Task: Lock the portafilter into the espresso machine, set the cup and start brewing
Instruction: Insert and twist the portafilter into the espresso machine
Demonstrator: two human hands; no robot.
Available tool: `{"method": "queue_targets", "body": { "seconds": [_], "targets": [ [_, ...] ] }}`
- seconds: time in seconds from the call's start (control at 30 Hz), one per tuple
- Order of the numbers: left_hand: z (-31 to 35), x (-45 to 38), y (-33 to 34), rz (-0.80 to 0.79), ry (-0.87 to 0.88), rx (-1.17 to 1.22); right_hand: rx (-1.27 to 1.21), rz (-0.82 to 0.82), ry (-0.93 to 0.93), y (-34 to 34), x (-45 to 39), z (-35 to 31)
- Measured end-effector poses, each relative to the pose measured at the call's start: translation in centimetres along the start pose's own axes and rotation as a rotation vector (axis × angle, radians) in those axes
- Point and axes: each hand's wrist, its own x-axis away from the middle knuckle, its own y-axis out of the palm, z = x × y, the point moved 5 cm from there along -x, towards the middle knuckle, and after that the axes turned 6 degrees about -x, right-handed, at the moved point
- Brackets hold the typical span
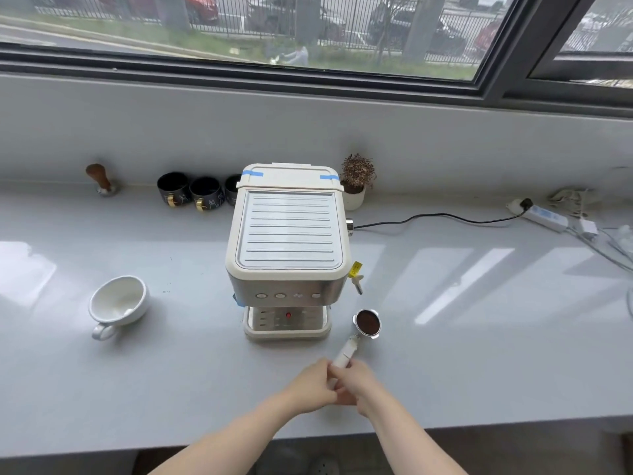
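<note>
**Both hands on the portafilter handle, low centre of the frame**

The left hand [313, 383] and right hand [356, 380] meet at the near end of the portafilter [359, 334], each grip pressed around its smooth white handle. The round metal basket, filled with dark, grainy coffee, sits right of the espresso machine [289, 248] and just beside its drip tray. The machine is boxy, with a cream plastic top, a ribbed metal plate and a brushed steel front carrying a row of small round buttons. At left of the frame, a glossy white cup [118, 303] lies tilted on the pale, matte tabletop [479, 320], well apart from the machine. Behind it, three dark mugs [202, 193] stand in a row, with a wooden-handled tamper [102, 181] further left.
</note>
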Motion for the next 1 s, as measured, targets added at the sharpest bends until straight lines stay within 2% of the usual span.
{"method": "queue_targets", "body": {
  "seconds": [0.07, 0.23, 0.47, 0.67, 0.73, 0.83, 1.0],
  "targets": [
    [-0.2, 0.1, 0.7, -0.012, 0.001, -0.05, 0.015, 0.032, -0.047, 0.2, 1.1, 0.0],
    [-0.7, 1.4, 0.8, 0.027, 0.029, 0.08, 0.099, 0.05, -0.148, 0.7, 3.9, -0.3],
    [-2.4, 3.6, -0.8, 0.192, 0.113, 0.043, -0.05, -0.087, -0.185, 3.2, 6.6, -0.4],
    [-4.8, 5.2, -2.1, 0.318, 0.059, 0.05, -0.007, -0.216, -0.186, 4.1, 7.8, 0.0],
    [-5.5, 5.9, -2.4, 0.359, 0.03, 0.058, 0.021, -0.165, -0.206, 3.4, 8.1, -0.2],
    [-7.4, 7.1, -3.2, 0.409, -0.063, 0.067, 0.055, 0.042, -0.375, 1.2, 9.3, -2.6],
    [-10.1, 9.1, -5.7, 0.522, -0.136, 0.136, 0.108, 0.434, -0.961, -2.3, 14.2, -14.1]
  ]
}}
